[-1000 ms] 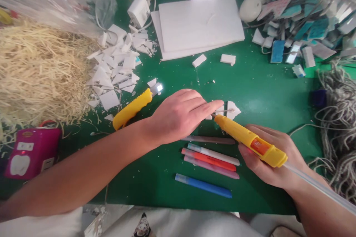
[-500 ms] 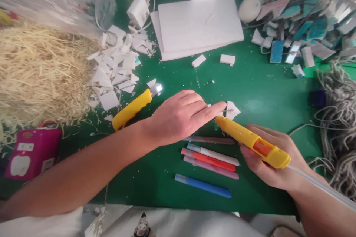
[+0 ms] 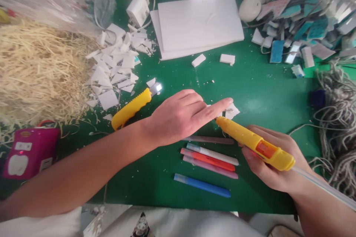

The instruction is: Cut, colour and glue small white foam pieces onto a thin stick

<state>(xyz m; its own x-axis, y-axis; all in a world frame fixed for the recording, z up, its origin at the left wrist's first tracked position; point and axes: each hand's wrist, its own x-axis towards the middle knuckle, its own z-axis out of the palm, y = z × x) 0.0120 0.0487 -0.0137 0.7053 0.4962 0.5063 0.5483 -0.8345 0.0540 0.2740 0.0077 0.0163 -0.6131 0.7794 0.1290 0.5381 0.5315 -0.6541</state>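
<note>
My right hand (image 3: 271,163) is wrapped around a yellow hot glue gun (image 3: 250,139) with an orange window. A clear glue stick (image 3: 319,183) sticks out of its back end. The gun's nozzle sits close to two small white board pieces, beneath my left index finger. My left hand (image 3: 180,116) lies palm down, other fingers curled in and the index stretched over the right-hand white board piece (image 3: 233,111). Part of the other white board piece (image 3: 219,114) shows under that finger; my left thumb is hidden.
Several markers, including a blue marker (image 3: 202,185), lie in front of my hands. A yellow utility knife (image 3: 132,107) rests by my left forearm. White scraps (image 3: 109,98), wood straw (image 3: 41,77) and a magenta box (image 3: 32,152) fill the left; grey yarn (image 3: 338,126) lies right.
My left index finger has reached a little farther right over the white board piece, which has shifted slightly. The glue gun has moved slightly right and down.
</note>
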